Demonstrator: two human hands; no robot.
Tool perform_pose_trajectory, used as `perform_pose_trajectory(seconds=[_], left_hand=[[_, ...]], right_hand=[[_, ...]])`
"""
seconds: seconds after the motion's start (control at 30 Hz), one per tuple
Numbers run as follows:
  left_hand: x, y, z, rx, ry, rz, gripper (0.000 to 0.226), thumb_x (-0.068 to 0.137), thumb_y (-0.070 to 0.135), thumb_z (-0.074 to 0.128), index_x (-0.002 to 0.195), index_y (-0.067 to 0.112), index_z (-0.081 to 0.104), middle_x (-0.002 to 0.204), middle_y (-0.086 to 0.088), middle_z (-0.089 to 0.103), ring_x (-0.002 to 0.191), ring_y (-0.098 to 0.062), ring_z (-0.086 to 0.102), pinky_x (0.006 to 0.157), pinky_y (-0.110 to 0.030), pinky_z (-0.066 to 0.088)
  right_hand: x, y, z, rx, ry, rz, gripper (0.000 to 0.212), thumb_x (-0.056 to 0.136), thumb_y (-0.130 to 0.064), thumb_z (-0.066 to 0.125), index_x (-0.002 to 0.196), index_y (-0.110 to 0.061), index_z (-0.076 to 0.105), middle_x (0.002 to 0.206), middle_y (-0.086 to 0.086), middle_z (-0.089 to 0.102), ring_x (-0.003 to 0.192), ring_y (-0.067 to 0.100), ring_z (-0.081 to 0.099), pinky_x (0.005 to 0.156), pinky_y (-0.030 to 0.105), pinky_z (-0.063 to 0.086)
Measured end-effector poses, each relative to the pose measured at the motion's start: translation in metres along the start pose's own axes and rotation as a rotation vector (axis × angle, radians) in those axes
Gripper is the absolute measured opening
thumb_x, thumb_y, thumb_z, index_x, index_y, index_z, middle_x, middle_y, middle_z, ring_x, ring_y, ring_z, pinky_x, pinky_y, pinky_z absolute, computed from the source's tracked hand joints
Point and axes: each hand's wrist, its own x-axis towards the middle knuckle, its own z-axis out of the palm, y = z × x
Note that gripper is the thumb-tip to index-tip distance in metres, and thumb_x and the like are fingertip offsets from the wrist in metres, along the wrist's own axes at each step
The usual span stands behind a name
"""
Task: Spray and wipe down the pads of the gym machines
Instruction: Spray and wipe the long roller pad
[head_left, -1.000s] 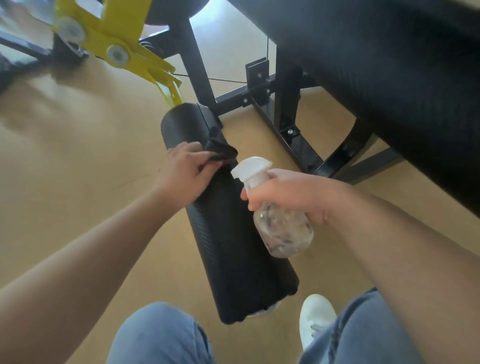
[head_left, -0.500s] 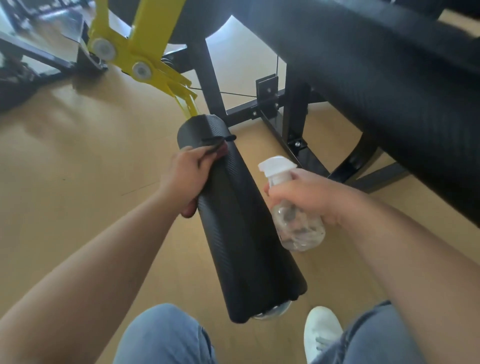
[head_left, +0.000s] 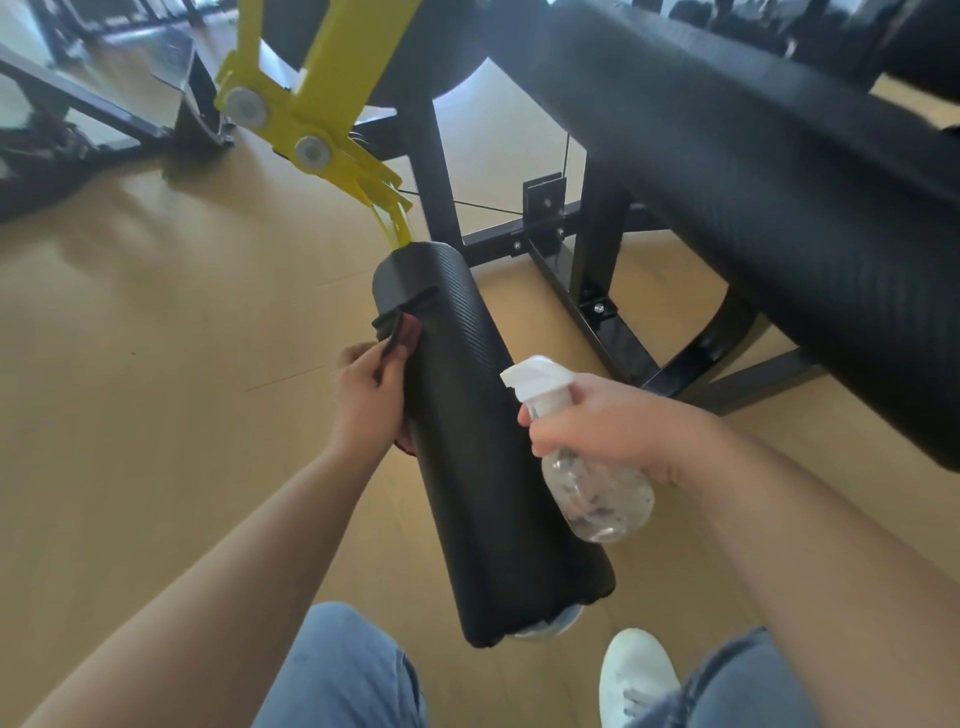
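- Currently looks like mid-wipe on the roller pad (head_left: 483, 441), low in front of the body, centre of view.
- Pinching a dark cloth (head_left: 390, 327) in the left hand (head_left: 371, 400), fingers curled, held against the pad's left flank near its far end — likely placed there to drag round the curve and down the length.
- Gripping a clear spray bottle (head_left: 597, 499) by the neck with the right hand (head_left: 613, 421), fingers wrapped just under the white trigger head (head_left: 537, 376); cannot tell whether a finger rests on the trigger.
- Holding the bottle just right of the pad at mid-length, nozzle aimed left across it, presumably to respray without swapping hands.
- Mounted at the far end on a yellow arm (head_left: 311, 104); near end free, between a denim knee (head_left: 343, 670) and a white shoe (head_left: 636, 675).
- Long axis: running away from the body, far end up at the yellow arm, leaning slightly left going away.
- Behind and right, well apart: bigger black bench pad (head_left: 753, 208) on a black frame (head_left: 597, 249) — probably next for spray and wipe.
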Motion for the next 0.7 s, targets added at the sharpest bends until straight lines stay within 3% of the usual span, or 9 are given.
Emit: perform_pose_trajectory(seconds=[0.07, 0.13, 0.2, 0.3, 0.43, 0.53, 0.6, 0.7], left_hand=[[0.001, -0.003, -0.001, -0.05, -0.012, -0.073, 0.034, 0.105, 0.041, 0.049, 0.107, 0.017, 0.072, 0.109, -0.002, 0.056, 0.094, -0.011, 0.062, 0.09, -0.031, 0.052], [0.001, -0.005, -0.004, -0.133, 0.015, -0.153, 0.041, 0.103, 0.047, 0.048, 0.086, 0.015, 0.066, 0.09, -0.004, 0.057, 0.083, -0.028, 0.06, 0.077, -0.034, 0.046], [-0.005, -0.004, -0.009, -0.217, 0.079, -0.189, 0.041, 0.103, 0.046, 0.048, 0.076, 0.018, 0.062, 0.076, -0.004, 0.056, 0.068, -0.023, 0.057, 0.066, -0.033, 0.044], [-0.014, 0.0, -0.021, -0.271, 0.126, -0.217, 0.034, 0.1, 0.049, 0.05, 0.078, 0.028, 0.064, 0.073, -0.002, 0.061, 0.067, -0.023, 0.06, 0.064, -0.038, 0.049], [-0.02, 0.01, -0.036, -0.293, 0.089, -0.219, 0.029, 0.104, 0.041, 0.048, 0.086, 0.026, 0.064, 0.078, -0.005, 0.063, 0.07, -0.026, 0.063, 0.064, -0.041, 0.051], [-0.023, 0.017, -0.044, -0.316, 0.065, -0.201, 0.025, 0.107, 0.039, 0.045, 0.096, 0.028, 0.065, 0.083, -0.004, 0.065, 0.072, -0.022, 0.063, 0.059, -0.032, 0.049], [-0.025, 0.024, -0.049, -0.336, 0.061, -0.197, 0.026, 0.107, 0.039, 0.044, 0.108, 0.024, 0.065, 0.089, -0.004, 0.067, 0.075, -0.02, 0.064, 0.056, -0.028, 0.048], [-0.024, 0.032, -0.056, -0.398, 0.071, -0.197, 0.029, 0.107, 0.041, 0.045, 0.117, 0.023, 0.065, 0.1, -0.005, 0.071, 0.088, -0.022, 0.068, 0.062, -0.028, 0.051]], right_hand=[[-0.002, -0.003, 0.003, -0.011, 0.084, -0.025, 0.03, 0.093, -0.038, 0.069, 0.12, -0.023, 0.065, 0.11, 0.0, 0.066, 0.105, 0.017, 0.064, 0.089, 0.036, 0.05], [-0.002, -0.01, 0.005, -0.006, 0.169, -0.092, 0.034, 0.091, -0.054, 0.07, 0.12, -0.038, 0.062, 0.111, -0.01, 0.065, 0.105, 0.011, 0.064, 0.091, 0.037, 0.053], [-0.001, -0.023, 0.004, 0.078, 0.238, -0.156, 0.032, 0.09, -0.056, 0.07, 0.112, -0.035, 0.064, 0.106, -0.004, 0.069, 0.097, 0.012, 0.066, 0.09, 0.041, 0.056], [-0.002, -0.045, 0.001, 0.098, 0.301, -0.256, 0.03, 0.089, -0.053, 0.073, 0.097, -0.024, 0.068, 0.091, 0.002, 0.068, 0.087, 0.016, 0.067, 0.081, 0.038, 0.057], [-0.008, -0.067, 0.005, 0.002, 0.407, -0.355, 0.011, 0.09, -0.027, 0.074, 0.095, -0.019, 0.069, 0.086, -0.003, 0.064, 0.082, 0.014, 0.063, 0.072, 0.032, 0.055], [-0.013, -0.072, 0.009, 0.049, 0.388, -0.321, 0.013, 0.087, -0.018, 0.071, 0.1, -0.018, 0.068, 0.091, 0.004, 0.064, 0.088, 0.022, 0.064, 0.079, 0.041, 0.057], [-0.018, -0.075, 0.012, 0.05, 0.38, -0.296, 0.015, 0.085, -0.015, 0.07, 0.1, -0.013, 0.068, 0.088, 0.005, 0.063, 0.085, 0.024, 0.063, 0.077, 0.04, 0.055], [-0.025, -0.076, 0.013, 0.101, 0.418, -0.207, 0.009, 0.086, -0.01, 0.066, 0.081, -0.011, 0.059, 0.076, 0.002, 0.055, 0.072, 0.018, 0.054, 0.071, 0.036, 0.05]])
